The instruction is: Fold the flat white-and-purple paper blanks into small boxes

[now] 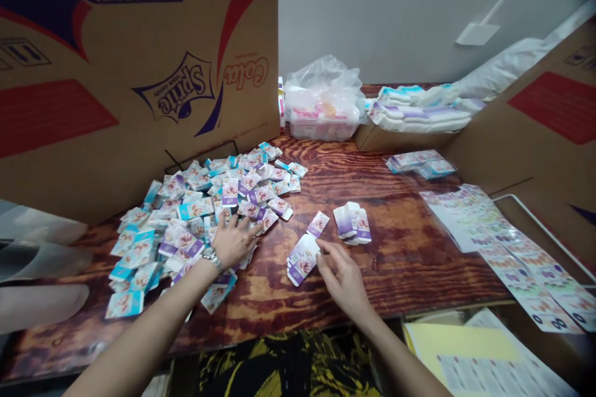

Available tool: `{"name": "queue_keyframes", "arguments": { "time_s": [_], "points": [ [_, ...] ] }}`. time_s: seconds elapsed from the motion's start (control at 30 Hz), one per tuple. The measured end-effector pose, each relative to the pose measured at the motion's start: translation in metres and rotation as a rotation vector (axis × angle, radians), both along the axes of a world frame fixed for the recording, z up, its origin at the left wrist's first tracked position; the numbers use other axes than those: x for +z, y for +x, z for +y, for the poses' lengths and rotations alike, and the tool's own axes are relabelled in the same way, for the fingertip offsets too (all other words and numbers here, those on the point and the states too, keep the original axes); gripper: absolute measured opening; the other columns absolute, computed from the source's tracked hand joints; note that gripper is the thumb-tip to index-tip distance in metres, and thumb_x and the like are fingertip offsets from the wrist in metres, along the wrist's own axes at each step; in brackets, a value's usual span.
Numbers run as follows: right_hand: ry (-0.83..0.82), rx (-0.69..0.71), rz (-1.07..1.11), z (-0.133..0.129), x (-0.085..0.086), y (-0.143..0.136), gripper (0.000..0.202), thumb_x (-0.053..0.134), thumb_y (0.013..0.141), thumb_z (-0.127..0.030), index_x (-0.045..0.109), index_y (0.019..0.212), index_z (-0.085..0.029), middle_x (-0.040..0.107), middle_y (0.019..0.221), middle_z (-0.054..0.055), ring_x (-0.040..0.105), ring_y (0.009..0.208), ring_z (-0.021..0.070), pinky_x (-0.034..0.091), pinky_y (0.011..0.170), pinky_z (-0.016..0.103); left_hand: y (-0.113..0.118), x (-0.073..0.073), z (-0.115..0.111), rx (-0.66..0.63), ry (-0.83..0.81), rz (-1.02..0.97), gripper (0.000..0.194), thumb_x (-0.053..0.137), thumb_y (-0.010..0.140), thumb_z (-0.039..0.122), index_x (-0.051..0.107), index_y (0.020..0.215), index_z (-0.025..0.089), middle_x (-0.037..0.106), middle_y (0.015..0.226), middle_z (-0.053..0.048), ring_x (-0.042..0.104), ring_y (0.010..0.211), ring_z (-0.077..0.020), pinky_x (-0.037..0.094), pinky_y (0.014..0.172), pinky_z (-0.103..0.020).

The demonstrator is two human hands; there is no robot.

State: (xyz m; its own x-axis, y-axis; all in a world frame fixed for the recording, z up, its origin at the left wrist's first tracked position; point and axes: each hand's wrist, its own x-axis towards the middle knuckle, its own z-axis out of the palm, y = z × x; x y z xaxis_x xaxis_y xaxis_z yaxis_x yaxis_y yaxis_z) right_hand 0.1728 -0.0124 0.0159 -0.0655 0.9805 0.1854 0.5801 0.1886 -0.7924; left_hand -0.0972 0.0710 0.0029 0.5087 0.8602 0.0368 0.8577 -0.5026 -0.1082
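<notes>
My left hand (pixel 234 240), with a watch at its wrist, lies with fingers spread on a heap of small flat boxes (pixel 189 208), some purple and white, others blue and white. My right hand (pixel 342 276) is beside a fanned group of purple-and-white boxes (pixel 302 258), its fingertips at their right edge; the fingers are slightly bent and apart. Just above that group is a single purple box (pixel 318 223). Farther right sits another small stack of purple-and-white boxes (pixel 352 223), touched by neither hand.
A large cardboard carton (pixel 139 74) stands behind the heap, another (pixel 549 118) at the right. Toward the back are a bagged pink container (pixel 323 111) and a low box of packets (pixel 414 121). Sticker sheets (pixel 507 242) lie right; rolled plastic (pixel 41 307) is at left.
</notes>
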Motion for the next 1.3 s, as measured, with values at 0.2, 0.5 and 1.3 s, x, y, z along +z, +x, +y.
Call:
{"name": "queue_keyframes", "arguments": {
  "time_s": [0.2,0.5,1.3],
  "points": [
    [-0.018,-0.035,0.016,0.001,0.002,0.008,0.031,0.046,0.089,-0.025,0.055,0.119,-0.022,0.060,0.113,0.009,0.056,0.105,0.0218,0.046,0.090,0.035,0.062,0.013,0.006,-0.155,-0.039,-0.065,0.028,0.039,0.090,0.024,0.061,0.107,0.018,0.064,0.090,-0.014,0.057,0.090,-0.0269,0.035,0.089,-0.050],
    [-0.010,-0.051,0.009,-0.003,0.004,0.009,0.031,0.046,0.089,-0.026,0.056,0.118,-0.022,0.060,0.114,0.009,0.056,0.106,0.0222,0.046,0.091,0.036,0.131,-0.030,0.050,-0.451,-0.086,-0.112,0.037,0.044,0.089,0.029,0.050,0.123,0.039,0.045,0.137,-0.005,0.035,0.126,-0.0334,0.022,0.098,-0.062],
    [-0.022,0.016,-0.098,0.010,-0.020,0.017,0.029,0.044,0.090,-0.030,0.059,0.113,-0.020,0.063,0.106,0.009,0.059,0.098,0.0227,0.047,0.086,0.037,-0.013,-0.011,0.010,-0.334,-0.045,0.041,0.023,0.045,0.088,0.022,0.059,0.106,0.024,0.056,0.118,-0.009,0.045,0.112,-0.0287,0.028,0.095,-0.050]
  ]
}}
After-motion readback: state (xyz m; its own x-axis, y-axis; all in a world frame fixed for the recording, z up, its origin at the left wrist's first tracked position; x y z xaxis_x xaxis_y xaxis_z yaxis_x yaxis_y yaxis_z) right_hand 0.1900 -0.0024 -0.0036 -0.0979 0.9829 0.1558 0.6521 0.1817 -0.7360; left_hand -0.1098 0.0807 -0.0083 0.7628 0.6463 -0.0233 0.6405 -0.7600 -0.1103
